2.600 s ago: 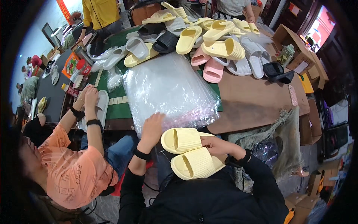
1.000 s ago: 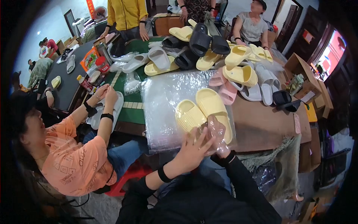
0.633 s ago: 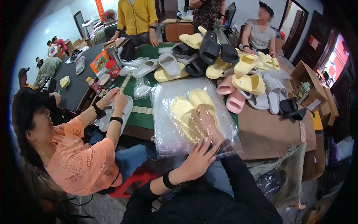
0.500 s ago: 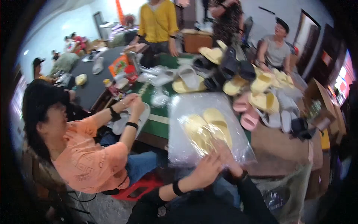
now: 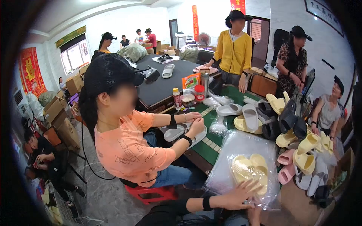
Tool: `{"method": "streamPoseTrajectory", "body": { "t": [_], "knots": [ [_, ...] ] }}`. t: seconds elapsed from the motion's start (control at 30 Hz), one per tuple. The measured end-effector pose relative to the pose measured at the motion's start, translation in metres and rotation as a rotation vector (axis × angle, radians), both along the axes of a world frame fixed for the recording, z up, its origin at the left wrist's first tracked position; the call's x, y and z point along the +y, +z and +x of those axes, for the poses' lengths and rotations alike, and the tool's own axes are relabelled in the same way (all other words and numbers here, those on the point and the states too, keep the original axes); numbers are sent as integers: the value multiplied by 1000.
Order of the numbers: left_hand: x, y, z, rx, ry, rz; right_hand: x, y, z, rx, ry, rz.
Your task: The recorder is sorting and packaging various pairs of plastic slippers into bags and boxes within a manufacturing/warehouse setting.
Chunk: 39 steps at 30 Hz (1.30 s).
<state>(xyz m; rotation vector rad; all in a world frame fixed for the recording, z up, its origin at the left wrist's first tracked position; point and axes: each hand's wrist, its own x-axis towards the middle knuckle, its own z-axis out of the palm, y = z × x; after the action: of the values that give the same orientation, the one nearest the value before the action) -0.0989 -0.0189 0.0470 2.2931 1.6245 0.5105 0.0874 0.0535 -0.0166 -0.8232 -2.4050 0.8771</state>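
Observation:
A pair of pale yellow slippers (image 5: 250,167) lies in a clear plastic bag on a stack of clear plastic sheets or bags (image 5: 235,150) at the table's near edge. My left hand (image 5: 239,194) rests on the bag's near end, fingers spread over the slippers' near part. Just below it, by the bag's near edge, is my right hand (image 5: 255,213). Its fingers are mostly hidden behind the left hand and the bag, so its grip does not show.
A heap of slippers (image 5: 288,116) in yellow, black, grey and pink covers the table's right side. To my left, a person in an orange shirt (image 5: 130,150) handles grey slippers (image 5: 175,132). Jars and a bottle (image 5: 176,97) stand beyond. More people stand or sit around the table.
The view has swung to the left, so the slippers and bag appear farther right. My left hand has opened out over the bag; my right hand is now lower and more hidden.

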Motion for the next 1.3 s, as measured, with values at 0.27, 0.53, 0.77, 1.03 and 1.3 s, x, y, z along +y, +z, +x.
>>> {"method": "streamPoseTrajectory", "body": {
  "t": [0.27,0.53,0.77,1.03,1.3],
  "knots": [
    [30,-117,-82,-774,551,-115,9,70,20,662,-374,-399],
    [9,-118,-49,100,471,-41,72,-11,116,896,-203,189],
    [12,-116,-47,167,522,50,157,191,207,549,-1119,805],
    [14,-124,-49,244,492,26,67,166,187,926,-1066,976],
    [12,-124,-45,239,455,29,14,-26,187,45,-1262,357]
  ]
}}
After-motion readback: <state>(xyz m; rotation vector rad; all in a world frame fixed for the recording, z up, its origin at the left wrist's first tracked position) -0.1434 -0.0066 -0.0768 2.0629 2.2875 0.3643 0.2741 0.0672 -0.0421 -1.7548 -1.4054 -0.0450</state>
